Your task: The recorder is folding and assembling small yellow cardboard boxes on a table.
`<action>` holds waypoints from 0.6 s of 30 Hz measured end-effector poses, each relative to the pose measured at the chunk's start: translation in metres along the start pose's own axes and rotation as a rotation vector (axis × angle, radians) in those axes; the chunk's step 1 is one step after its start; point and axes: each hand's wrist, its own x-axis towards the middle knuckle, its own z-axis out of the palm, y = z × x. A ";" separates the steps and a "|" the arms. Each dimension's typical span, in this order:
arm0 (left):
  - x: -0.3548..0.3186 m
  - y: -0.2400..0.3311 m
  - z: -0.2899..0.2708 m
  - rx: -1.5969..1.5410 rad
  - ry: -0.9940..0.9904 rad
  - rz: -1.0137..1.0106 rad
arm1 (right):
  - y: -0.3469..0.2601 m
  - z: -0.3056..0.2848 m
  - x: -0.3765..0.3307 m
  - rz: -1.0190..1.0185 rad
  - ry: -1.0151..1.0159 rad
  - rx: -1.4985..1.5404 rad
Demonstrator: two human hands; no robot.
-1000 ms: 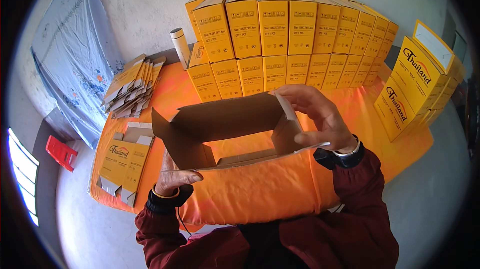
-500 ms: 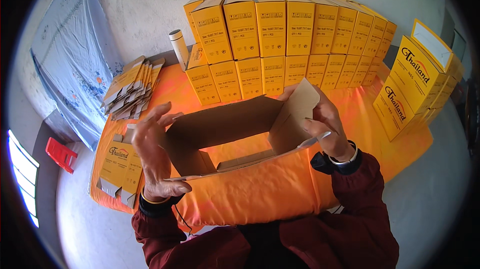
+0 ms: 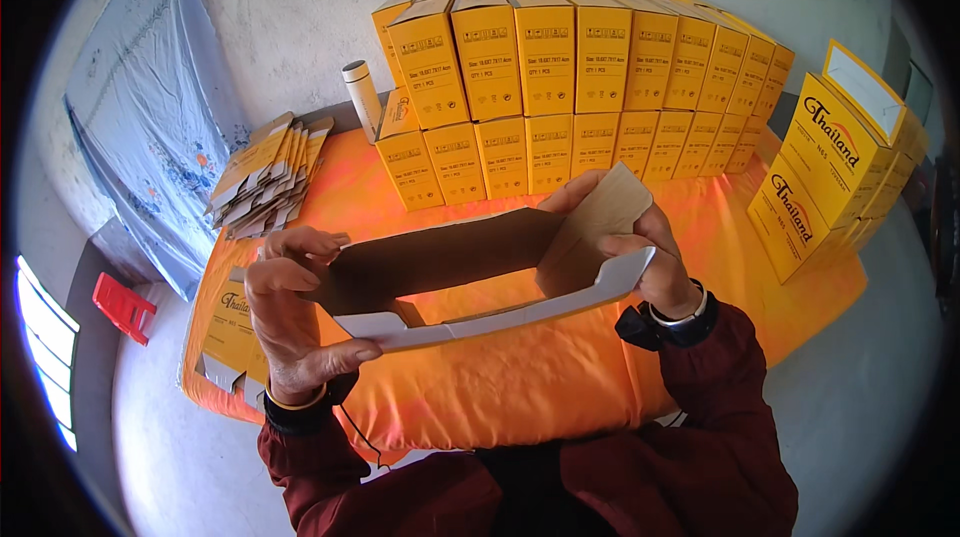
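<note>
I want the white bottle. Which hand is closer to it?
Left. The left hand sits below the white bottle; the right hand is farther off, holding the open box.

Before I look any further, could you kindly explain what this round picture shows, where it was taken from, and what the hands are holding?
There is no machine here: a person works with bare hands. The wide, rounded camera sits on the person's head and looks down, so straight edges bend. The left hand and right hand hold the two ends of an open cardboard box, brown inside, its flaps unfolded. Below lies a table under an orange cloth. At the back stand rows of closed yellow boxes, with more on the right. On the left lie flattened boxes and a white cylinder.
</note>
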 end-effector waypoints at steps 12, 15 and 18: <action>0.002 0.008 0.016 0.010 0.248 -0.148 | 0.012 -0.007 0.005 -0.101 -0.047 0.188; 0.003 0.007 0.016 0.000 0.227 -0.124 | 0.013 -0.006 0.006 -0.104 -0.083 0.106; 0.004 0.008 0.019 -0.061 0.229 -0.179 | 0.011 -0.005 0.004 -0.064 -0.086 0.041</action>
